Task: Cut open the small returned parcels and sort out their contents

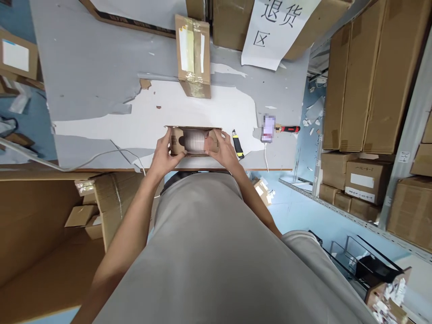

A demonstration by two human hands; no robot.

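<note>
A small open cardboard box (176,142) stands at the table's near edge, in front of my body. Inside it shows a whitish, see-through wrapped item (195,141), whose kind I cannot make out. My left hand (164,155) grips the box's left end, thumb along the near side and fingers on the far side. At the opposite end my right hand (224,152) holds the box the same way, its thumb at the near rim. Just right of that hand lies a yellow and black utility knife (238,145).
A taped carton (194,56) sits farther back on the worn table (91,76). To the right are a phone (268,128) on a cable and a red-black handled tool (290,129). A large open carton (40,234) is at lower left; shelves of boxes (361,85) line the right.
</note>
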